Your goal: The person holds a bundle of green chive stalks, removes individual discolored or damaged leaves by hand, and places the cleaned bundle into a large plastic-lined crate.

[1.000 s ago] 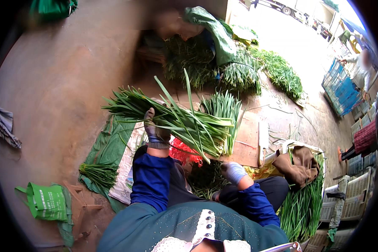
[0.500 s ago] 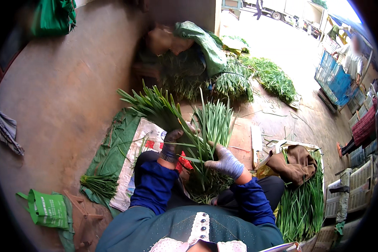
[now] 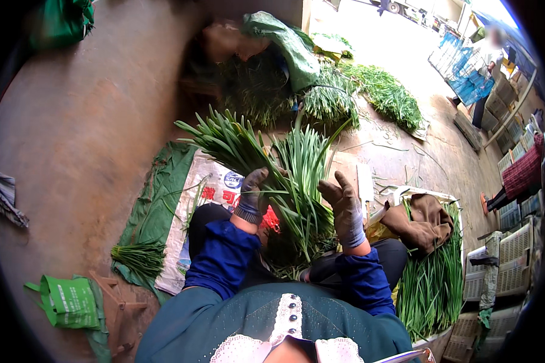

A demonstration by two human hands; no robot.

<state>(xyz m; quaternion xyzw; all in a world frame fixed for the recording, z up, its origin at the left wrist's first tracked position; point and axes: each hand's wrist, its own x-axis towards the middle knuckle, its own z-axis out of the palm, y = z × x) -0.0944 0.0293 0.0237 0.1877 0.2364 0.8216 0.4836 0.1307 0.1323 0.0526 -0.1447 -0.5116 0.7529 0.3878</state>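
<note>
My gloved left hand (image 3: 252,192) is closed around a thick bunch of garlic chives (image 3: 227,144), whose leaves fan out to the upper left. More garlic chives (image 3: 306,160) stand upright just right of it, between my hands, with some leaves crossing down toward my lap. On the right, my gloved right hand (image 3: 346,209) is raised and open, its fingers apart and palm toward the leaves; nothing is in it. Behind my left wrist a bright red piece (image 3: 271,221) shows partly. Leaves hide the lower ends of the stalks.
To my right, a white crate (image 3: 464,242) of chives carries a brown cloth (image 3: 424,222). A small tied bunch (image 3: 138,259) lies on a green sheet (image 3: 154,206) at left. Chive heaps (image 3: 384,94) lie ahead. A person (image 3: 489,57) stands by a blue cage cart (image 3: 463,69).
My right hand has let go of the chives, moved slightly right and up, and spread its fingers. My left hand keeps its grip. The person by the cart has shifted left.
</note>
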